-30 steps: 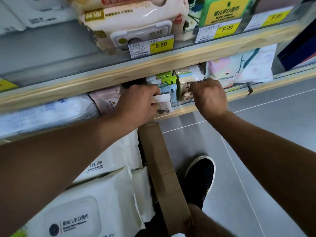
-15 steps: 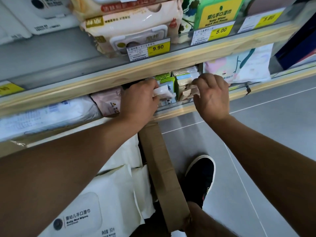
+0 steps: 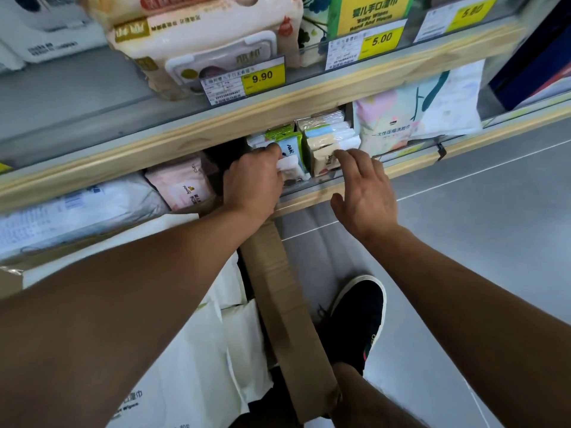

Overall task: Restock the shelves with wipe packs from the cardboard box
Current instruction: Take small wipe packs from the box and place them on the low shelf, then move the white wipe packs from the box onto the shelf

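Left hand [image 3: 253, 183] around soft white wipe pack [image 3: 290, 168].

Cardboard box [image 3: 284, 319] on the floor [image 3: 463, 242] below the shelf [image 3: 355, 186] — shoe [image 3: 358, 316] right of it.

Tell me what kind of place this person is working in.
Most likely a shop aisle. Yellow price tags sit on the wooden shelf edge, packaged wipe packs fill the shelves, and a cardboard box of stock stands on the floor.
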{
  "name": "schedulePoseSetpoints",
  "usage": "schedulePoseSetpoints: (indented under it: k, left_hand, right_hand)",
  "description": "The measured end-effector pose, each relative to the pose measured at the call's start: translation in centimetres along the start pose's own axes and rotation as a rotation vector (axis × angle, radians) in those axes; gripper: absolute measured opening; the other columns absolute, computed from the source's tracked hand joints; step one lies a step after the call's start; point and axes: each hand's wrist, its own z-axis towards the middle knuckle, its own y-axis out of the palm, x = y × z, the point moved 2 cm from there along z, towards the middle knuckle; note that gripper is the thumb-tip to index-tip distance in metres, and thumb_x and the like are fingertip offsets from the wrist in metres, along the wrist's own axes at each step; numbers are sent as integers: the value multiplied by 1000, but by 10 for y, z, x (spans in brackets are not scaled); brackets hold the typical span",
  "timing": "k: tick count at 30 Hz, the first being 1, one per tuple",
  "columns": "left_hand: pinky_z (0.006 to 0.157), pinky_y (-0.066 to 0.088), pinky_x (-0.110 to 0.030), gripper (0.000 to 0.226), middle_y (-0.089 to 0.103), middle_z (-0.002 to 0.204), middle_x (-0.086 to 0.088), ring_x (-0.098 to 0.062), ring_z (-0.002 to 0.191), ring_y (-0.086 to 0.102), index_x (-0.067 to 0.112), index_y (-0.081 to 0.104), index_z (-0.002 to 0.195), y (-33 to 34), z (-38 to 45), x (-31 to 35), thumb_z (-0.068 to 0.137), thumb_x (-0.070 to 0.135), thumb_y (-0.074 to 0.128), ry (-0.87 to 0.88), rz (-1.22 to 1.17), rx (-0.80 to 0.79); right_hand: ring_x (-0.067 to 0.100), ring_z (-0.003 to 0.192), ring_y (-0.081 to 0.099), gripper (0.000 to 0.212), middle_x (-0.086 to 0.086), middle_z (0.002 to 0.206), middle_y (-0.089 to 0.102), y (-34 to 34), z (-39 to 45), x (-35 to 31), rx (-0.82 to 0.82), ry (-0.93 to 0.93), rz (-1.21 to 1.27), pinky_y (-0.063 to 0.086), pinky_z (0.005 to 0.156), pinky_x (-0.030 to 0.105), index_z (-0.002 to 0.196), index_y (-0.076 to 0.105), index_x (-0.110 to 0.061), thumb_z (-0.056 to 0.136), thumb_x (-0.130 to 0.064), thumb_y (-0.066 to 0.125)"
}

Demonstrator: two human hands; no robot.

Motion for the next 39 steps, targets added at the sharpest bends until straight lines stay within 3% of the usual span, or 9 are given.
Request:
schedulePoseSetpoints:
  k: [4, 10, 20, 28, 34, 39]
  left_hand:
    - [66, 48, -41, 19, 68, 97, -13, -41, 89, 63, 15, 60, 103, 12, 9, 6, 84, 14, 58, 42, 80, -40]
    - [71, 51, -43, 24, 68, 103, -14, -40, 93, 63, 16, 62, 109, 14, 21, 11, 86, 12, 56, 49, 145, -54]
    - [75, 53, -39, 33, 67, 106, -7, -30, 98, 62, 19, 63, 113, -39, -10, 7, 81, 28, 64, 84, 24, -70]
    - [77, 51, -40, 39, 65, 112, -7, -31, 102, 58, 18, 62, 118, -128, -77, -5, 81, 30, 60, 120, -52, -91]
    - [91, 44, -34, 44, 63, 123, -4, -27, 113, 56, 20, 59, 125, -189, -154, -43, 83, 34, 62, 85, -91, -73]
    - [91, 46, -37, 45, 61, 126, -3, -27, 115, 53, 22, 56, 128, -227, -220, -84, 84, 34, 62, 21, -91, -100]
  right_hand:
    - [33, 124, 39, 79, 10, 144, 37, 2, 0, 1, -76, 35, -16, 37, 103, 42, 147, 33, -17, 76, -15, 68]
    - [32, 128, 35, 82, 6, 149, 29, -1, 3, -1, -125, 66, -26, 37, 104, 40, 148, 28, -22, 77, -16, 68]
    - [33, 127, 36, 73, 8, 142, 36, -45, 4, -29, -277, -6, -183, 35, 105, 41, 143, 31, -16, 80, -25, 68]
    - [32, 130, 36, 66, 10, 140, 41, -109, -41, -103, -318, -69, -127, 34, 107, 40, 142, 35, -14, 84, -30, 63]
    - [31, 133, 33, 66, 6, 144, 38, -137, -96, -180, -346, -113, -72, 32, 109, 38, 146, 33, -17, 87, -29, 58]
    - [30, 133, 34, 66, 4, 144, 37, -140, -139, -237, -368, -177, -24, 33, 110, 39, 143, 36, -17, 84, -34, 60]
